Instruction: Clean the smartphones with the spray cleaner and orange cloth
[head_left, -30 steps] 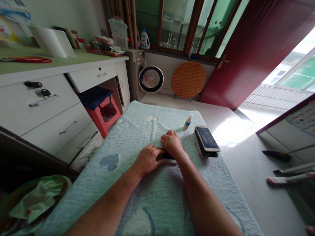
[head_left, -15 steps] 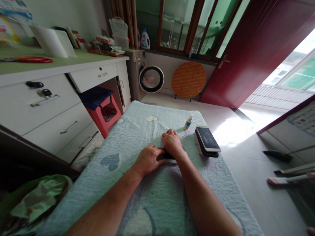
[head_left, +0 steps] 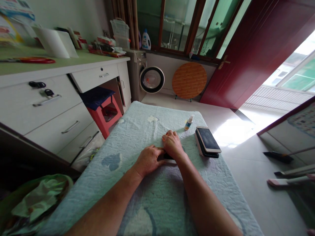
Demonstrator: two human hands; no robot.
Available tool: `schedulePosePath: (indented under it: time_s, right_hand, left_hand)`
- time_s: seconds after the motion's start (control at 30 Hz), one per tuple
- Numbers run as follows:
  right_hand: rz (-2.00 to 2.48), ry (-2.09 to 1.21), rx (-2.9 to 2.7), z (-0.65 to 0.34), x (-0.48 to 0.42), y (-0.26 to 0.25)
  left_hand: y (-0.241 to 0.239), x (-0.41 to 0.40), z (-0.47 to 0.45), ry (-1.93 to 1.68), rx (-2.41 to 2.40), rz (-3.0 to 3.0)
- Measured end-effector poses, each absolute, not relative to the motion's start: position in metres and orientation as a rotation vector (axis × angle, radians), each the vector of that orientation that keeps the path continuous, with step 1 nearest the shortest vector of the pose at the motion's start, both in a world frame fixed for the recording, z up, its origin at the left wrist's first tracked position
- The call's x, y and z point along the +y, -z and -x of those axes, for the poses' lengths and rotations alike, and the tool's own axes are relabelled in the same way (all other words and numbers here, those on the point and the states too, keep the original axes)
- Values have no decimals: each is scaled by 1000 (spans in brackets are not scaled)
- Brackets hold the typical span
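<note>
A phone (head_left: 169, 157), dark on top with a pale edge, lies on the cloth-covered table, mostly hidden by my hands. My left hand (head_left: 149, 159) grips its left side between thumb and fingers. Over its far part, my right hand (head_left: 171, 142) presses down with curled fingers. A bit of orange shows at those fingertips; what it is I cannot make out. Just beyond my right hand stands a small spray bottle (head_left: 188, 124) with a white cap. To the right is a stack of phones (head_left: 208, 140), the top one with a dark screen and light frame.
The pale blue quilted cloth (head_left: 137, 121) covers the table. On the left are a white drawer desk (head_left: 54, 121), a red stool (head_left: 107, 114) and a bin (head_left: 61, 178) with a bag in it. A washing machine (head_left: 135, 72) stands behind, its door open, beside a round wooden board (head_left: 189, 80).
The view has shifted very slightly. Both hands stay at the phone in nearly the same pose; the bottle and the stack have not moved.
</note>
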State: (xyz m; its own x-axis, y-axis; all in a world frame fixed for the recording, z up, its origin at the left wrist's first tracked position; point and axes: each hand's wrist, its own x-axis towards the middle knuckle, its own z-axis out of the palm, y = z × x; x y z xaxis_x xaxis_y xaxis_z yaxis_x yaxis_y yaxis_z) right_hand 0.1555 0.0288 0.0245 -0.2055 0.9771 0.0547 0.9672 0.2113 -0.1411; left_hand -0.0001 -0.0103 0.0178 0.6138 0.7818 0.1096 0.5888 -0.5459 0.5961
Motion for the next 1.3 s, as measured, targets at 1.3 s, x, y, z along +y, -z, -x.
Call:
schedulePosePath:
  time_s: [1.3]
  right_hand:
    - [2146, -293, -1966, -185, 12, -49]
  left_hand:
    - [-16, -8, 1, -519, 1177, -2437]
